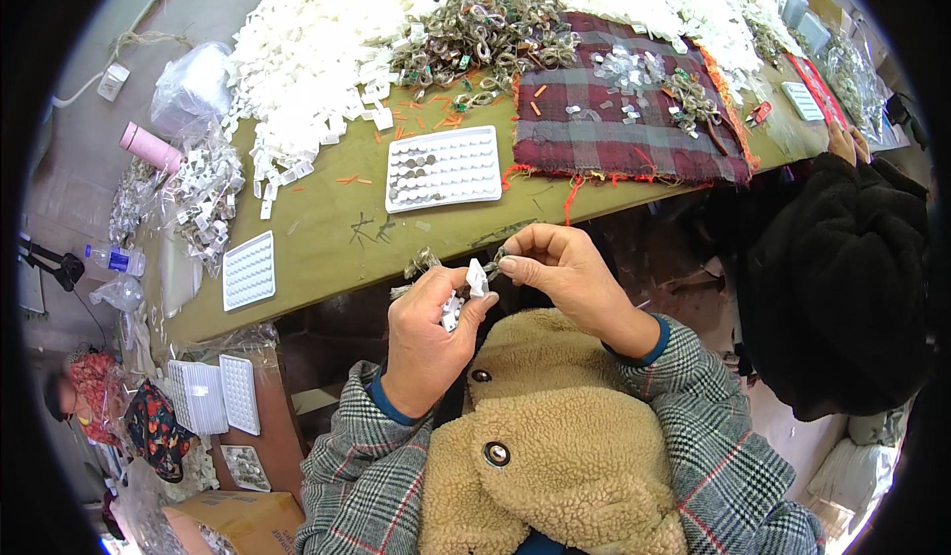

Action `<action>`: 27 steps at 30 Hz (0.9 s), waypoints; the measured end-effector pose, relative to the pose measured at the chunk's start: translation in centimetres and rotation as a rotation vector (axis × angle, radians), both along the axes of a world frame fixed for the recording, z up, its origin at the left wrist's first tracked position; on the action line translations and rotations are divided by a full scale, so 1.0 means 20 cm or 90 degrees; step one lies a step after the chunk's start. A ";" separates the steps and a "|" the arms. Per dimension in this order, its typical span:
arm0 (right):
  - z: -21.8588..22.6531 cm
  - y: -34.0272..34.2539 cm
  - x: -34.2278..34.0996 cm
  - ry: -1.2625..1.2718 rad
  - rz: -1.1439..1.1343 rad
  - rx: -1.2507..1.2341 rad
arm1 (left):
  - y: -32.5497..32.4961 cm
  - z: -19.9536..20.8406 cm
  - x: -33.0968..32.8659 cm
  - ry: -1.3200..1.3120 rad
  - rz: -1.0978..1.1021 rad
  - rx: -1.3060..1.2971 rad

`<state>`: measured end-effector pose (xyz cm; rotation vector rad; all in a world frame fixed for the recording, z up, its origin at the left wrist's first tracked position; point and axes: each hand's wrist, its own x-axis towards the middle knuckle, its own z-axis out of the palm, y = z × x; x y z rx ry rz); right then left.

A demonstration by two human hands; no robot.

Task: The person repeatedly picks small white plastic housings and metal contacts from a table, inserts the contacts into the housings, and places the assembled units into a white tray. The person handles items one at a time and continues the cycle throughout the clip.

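Two bare hands meet in the head view, in front of the near edge of the desk (337, 292). The left hand (436, 332) grips a white plastic housing (477, 278) between thumb and forefinger, its inner side out of sight; more white plastic pieces (451, 312) sit in its curled fingers, partly covered, so their number cannot be told. The right hand (503, 264), just beside the housing, has thumb and forefinger closed on a grey cable (499, 255), whose end is too small to make out. Behind the left hand a cable bundle (423, 262) shows only in part. Beyond lies a white blister tray (464, 162) partly filled with dark round pieces (411, 164), too small to identify. A heap of coiled cables (485, 40) overlaps a white heap of plastic housings (307, 50), cut off at the top, beside a plaid cloth (619, 144)
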<state>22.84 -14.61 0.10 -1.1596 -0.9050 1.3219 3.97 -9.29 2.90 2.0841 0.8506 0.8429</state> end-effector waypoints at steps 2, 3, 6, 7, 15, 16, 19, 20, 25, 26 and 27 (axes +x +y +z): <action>-0.01 0.00 -0.01 0.017 -0.005 0.030 | 0.00 0.00 0.00 0.011 -0.001 0.002; -0.02 0.00 -0.02 0.022 -0.020 0.059 | 0.00 0.00 0.00 0.018 -0.003 -0.011; -0.03 -0.01 -0.06 0.071 -0.039 0.121 | 0.00 0.01 -0.01 -0.007 -0.031 -0.279; -0.04 -0.01 -0.07 0.097 -0.036 0.143 | 0.00 0.02 -0.02 -0.023 -0.045 -0.406; -0.01 -0.02 -0.09 0.310 -0.093 0.146 | 0.03 -0.02 -0.04 -0.263 -0.103 -0.691; 0.00 -0.03 -0.08 0.255 -0.093 0.141 | 0.03 -0.03 -0.04 -0.279 -0.094 -0.673; 0.05 -0.06 -0.08 0.093 -0.092 0.122 | 0.03 -0.05 -0.06 -0.351 -0.071 -0.643; 0.06 -0.07 -0.10 0.070 -0.072 0.135 | 0.03 -0.06 -0.06 -0.346 -0.064 -0.630; 0.11 -0.11 -0.13 -0.011 -0.002 0.113 | 0.02 -0.08 -0.06 -0.360 -0.056 -0.567; 0.11 -0.11 -0.13 -0.016 -0.003 0.113 | 0.02 -0.09 -0.06 -0.365 -0.061 -0.574; 0.11 -0.10 -0.14 0.012 0.006 0.094 | 0.02 -0.09 -0.06 -0.374 -0.068 -0.586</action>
